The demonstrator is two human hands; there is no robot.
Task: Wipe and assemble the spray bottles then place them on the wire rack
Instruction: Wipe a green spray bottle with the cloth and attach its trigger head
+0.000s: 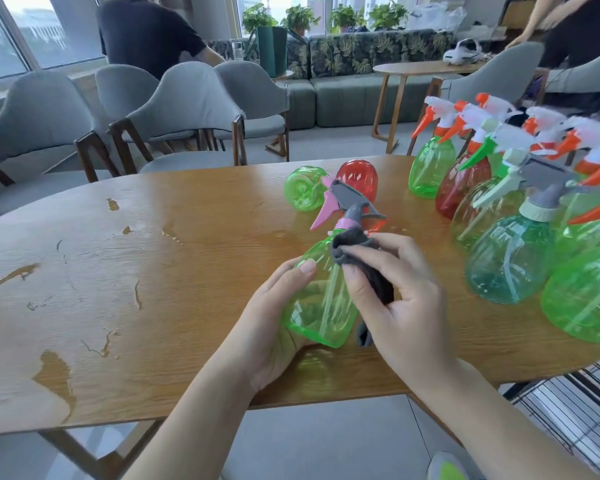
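You held the green spray bottle (pixel 321 306) tilted just above the table (pixel 153 271), its pink-and-grey trigger head (pixel 347 206) pointing away from you. Your left hand (pixel 278 320) cupped its base from below, thumb curled over the side. Your right hand (pixel 395 299) pinched a dark grey cloth (pixel 364 261) against the bottle's shoulder. Beyond your hands lay a headless green bottle (pixel 303 188) and a headless red bottle (pixel 357 180). To the right of your right hand stood a cluster of assembled bottles (pixel 513 237). Near your right forearm, below the table edge, sat the wire rack (pixel 575 400).
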